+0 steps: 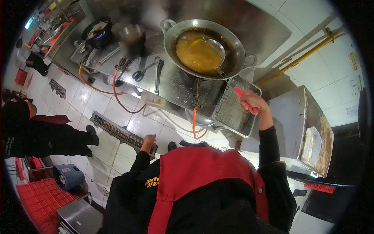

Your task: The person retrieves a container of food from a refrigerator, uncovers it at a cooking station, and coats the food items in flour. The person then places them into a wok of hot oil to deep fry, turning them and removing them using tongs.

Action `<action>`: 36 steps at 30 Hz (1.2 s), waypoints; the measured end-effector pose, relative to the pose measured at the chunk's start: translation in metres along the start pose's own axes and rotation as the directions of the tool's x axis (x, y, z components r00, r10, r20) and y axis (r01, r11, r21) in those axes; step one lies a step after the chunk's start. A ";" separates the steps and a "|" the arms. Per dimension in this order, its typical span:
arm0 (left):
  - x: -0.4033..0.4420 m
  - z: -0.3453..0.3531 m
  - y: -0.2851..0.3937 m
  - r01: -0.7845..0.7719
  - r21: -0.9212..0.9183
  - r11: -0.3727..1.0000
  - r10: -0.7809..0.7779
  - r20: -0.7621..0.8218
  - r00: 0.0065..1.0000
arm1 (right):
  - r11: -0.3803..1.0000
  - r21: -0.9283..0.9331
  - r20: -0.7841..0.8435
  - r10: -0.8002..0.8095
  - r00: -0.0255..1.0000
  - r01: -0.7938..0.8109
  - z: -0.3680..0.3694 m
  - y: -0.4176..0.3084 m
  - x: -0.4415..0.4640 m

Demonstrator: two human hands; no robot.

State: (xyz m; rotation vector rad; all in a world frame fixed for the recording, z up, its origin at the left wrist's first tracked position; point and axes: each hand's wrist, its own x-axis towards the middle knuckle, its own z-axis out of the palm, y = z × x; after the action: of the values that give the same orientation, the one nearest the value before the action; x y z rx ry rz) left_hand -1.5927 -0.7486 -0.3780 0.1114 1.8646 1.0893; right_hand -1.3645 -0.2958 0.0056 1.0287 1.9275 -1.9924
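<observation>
Round-headed metal skimmer (221, 50) sits in golden liquid (191, 55), red handle (238, 92) gripped in the right hand's (251, 102) fingers, the left hand's (148, 142) closure unclear.

Black sleeves (269, 146) and shirt (210, 206), yellow lettering (152, 181), red apron (210, 165) with round strap stud (260, 190).

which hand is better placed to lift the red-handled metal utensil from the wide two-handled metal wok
Probably the right hand: it grips the utensil by its red handle near the wok, while the left hand hangs apart from both, seemingly empty.
</observation>
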 end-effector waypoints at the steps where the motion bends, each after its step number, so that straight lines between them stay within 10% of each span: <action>1: 0.006 0.009 0.020 0.061 0.158 0.986 -0.058 -0.018 0.998 | 1.000 -0.001 0.001 0.001 1.000 -0.001 0.003 0.000 -0.001; 13: 0.040 0.107 0.168 -0.045 0.097 0.994 0.025 0.203 0.979 | 0.946 0.323 0.177 -0.023 0.984 -0.036 0.029 0.009 -0.020; 31: 0.080 0.174 0.221 0.000 0.005 1.000 -0.001 0.131 0.991 | 0.975 -0.208 -0.113 -0.105 0.988 0.080 0.055 0.007 -0.065; 36: 0.086 0.173 0.219 -0.023 -0.080 0.996 0.037 0.181 0.983 | 0.995 -0.065 -0.063 -0.078 0.995 0.074 0.048 0.011 -0.068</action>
State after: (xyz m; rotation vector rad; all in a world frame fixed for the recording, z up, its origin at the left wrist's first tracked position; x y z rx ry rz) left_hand -1.5857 -0.4656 -0.3071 0.1890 1.6594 1.1325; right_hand -1.3241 -0.3640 0.0324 1.0324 2.0794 -1.9467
